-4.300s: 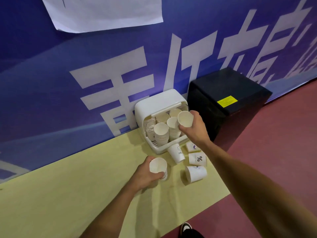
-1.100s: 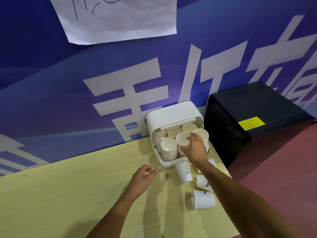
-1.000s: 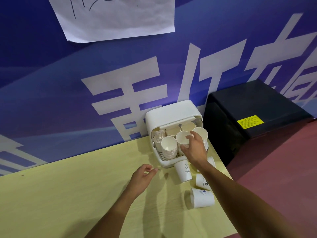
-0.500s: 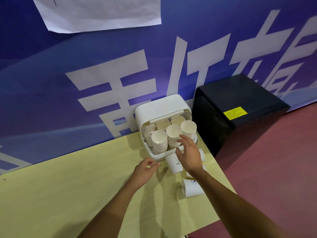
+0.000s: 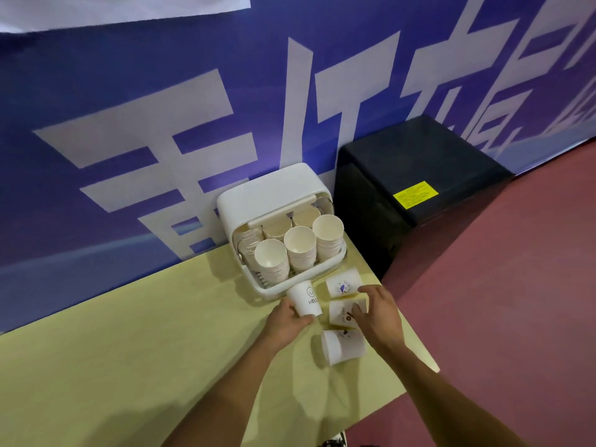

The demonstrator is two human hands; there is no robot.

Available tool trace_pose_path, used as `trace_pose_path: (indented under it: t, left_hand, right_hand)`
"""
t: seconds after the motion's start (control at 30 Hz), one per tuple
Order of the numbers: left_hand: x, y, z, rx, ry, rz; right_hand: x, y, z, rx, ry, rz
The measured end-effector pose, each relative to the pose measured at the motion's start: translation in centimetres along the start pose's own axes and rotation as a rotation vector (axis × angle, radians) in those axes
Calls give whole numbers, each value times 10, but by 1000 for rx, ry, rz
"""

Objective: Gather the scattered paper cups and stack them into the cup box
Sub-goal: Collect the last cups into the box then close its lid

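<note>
**While left hand grips HELLO cup, right hand closes on middle cup**

Left hand (image 5: 283, 324): fingers and thumb wrapped round the near end of HELLO cup (image 5: 305, 301). Cup is white, with a check-mark logo above the lettering. Long axis runs from the hand up to the front lip of cup box (image 5: 274, 195), far end touching it. Mouth not visible; can't tell if it leans or lies flat.

Cup box: white, open at front, against blue wall (image 5: 96, 75) at the back edge of yellow table (image 5: 129, 350). Nested stacks (image 5: 300, 250) inside, mouths up.

Right of HELLO cup: three loose white printed cups on their sides in a column, axes roughly left-right.
- far cup (image 5: 342, 287): blue logo, just in front of the box.
- middle cup (image 5: 342, 316): dark print.
- near cup (image 5: 342, 350): open end left.

Right hand (image 5: 379, 314): fingers curled over middle cup, thumb at its far side next to far cup.

Black cabinet (image 5: 419, 175) stands right of the table.
</note>
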State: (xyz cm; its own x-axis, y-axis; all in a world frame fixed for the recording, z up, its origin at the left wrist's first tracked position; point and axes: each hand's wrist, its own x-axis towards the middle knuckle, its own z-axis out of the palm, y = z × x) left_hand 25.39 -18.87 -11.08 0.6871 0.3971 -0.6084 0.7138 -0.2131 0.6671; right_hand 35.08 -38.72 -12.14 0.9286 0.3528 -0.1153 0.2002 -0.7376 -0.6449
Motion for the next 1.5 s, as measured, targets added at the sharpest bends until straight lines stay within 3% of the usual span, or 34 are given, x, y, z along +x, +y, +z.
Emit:
trace_pose_path:
  t: [0.2,0.63,0.97,1.17,1.37,1.5]
  left_hand:
    - [43,-14,21,27,102,-69]
    - [52,0,44,-300,247,-226]
    - [32,-25,21,-268,125,-68]
    - [-2,-19,-6,-273,132,73]
    - [-32,-11,-39,-271,245,235]
    - [-43,11,-65,-309,427,324]
  right_hand:
    - [4,13,3,32,-69,46]
    - [2,32,25,177,-217,279]
    - [-1,20,16,303,-150,267]
    - [-8,-7,4,323,32,161]
    - [11,-54,-8,411,117,57]
    - [30,-80,-18,438,142,-28]
